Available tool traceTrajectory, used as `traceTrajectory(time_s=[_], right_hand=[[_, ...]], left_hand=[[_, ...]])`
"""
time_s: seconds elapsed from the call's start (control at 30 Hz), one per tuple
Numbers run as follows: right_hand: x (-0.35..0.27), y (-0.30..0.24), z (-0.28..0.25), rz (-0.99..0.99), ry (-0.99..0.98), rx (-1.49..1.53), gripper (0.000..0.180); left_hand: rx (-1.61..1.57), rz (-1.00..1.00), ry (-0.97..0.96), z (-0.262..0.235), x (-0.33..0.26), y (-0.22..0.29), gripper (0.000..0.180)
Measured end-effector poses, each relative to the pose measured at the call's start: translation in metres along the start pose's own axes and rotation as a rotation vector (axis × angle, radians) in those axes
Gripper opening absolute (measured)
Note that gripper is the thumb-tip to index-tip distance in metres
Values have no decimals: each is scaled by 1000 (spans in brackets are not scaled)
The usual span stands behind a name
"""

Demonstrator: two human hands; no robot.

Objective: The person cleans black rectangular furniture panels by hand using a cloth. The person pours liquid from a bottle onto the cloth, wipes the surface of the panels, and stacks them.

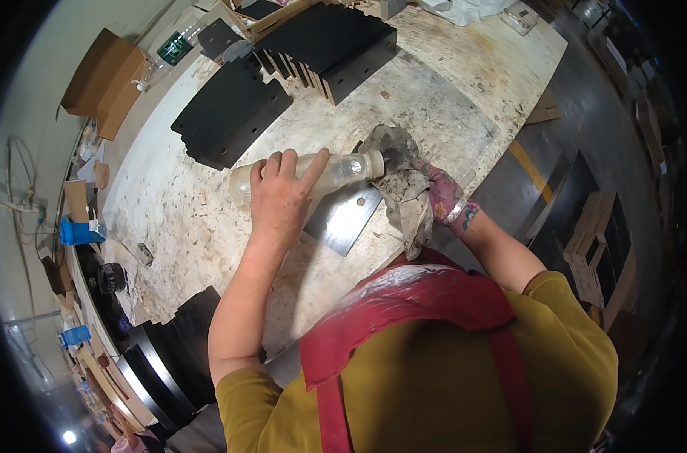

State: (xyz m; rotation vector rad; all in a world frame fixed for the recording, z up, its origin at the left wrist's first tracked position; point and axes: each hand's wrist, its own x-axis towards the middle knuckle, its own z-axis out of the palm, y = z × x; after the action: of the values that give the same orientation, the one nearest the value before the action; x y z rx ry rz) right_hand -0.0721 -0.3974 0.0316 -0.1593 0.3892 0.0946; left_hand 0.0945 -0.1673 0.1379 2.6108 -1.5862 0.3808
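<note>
My left hand grips a clear plastic bottle lying nearly level, its neck pointing right. The bottle's mouth presses into a dirty grey rag that my right hand, in a pink patterned glove, holds bunched up. Part of the rag hangs down below the glove. Under both hands a dark flat panel with a small hole lies on the worn, speckled workbench.
Stacks of black panels with notches and holes lie at the back left and back centre. More black panels stand at the bench's near left edge. Cardboard boxes and a blue object sit at the left. Wooden pieces lie on the floor, right.
</note>
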Motion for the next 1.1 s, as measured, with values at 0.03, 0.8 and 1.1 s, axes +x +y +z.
traceTrajectory(time_s=[0.03, 0.8, 1.1], right_hand=[[0, 0, -2, 1, -4, 1, 44], [-13, -79, 6, -312, -88, -539, 51], [36, 19, 113, -436, 222, -2240, 29]], left_hand=[[18, 19, 0, 2, -2, 1, 78], [-478, -1117, 524, 55, -139, -157, 95], [-553, -601, -6, 69, -119, 68, 112]])
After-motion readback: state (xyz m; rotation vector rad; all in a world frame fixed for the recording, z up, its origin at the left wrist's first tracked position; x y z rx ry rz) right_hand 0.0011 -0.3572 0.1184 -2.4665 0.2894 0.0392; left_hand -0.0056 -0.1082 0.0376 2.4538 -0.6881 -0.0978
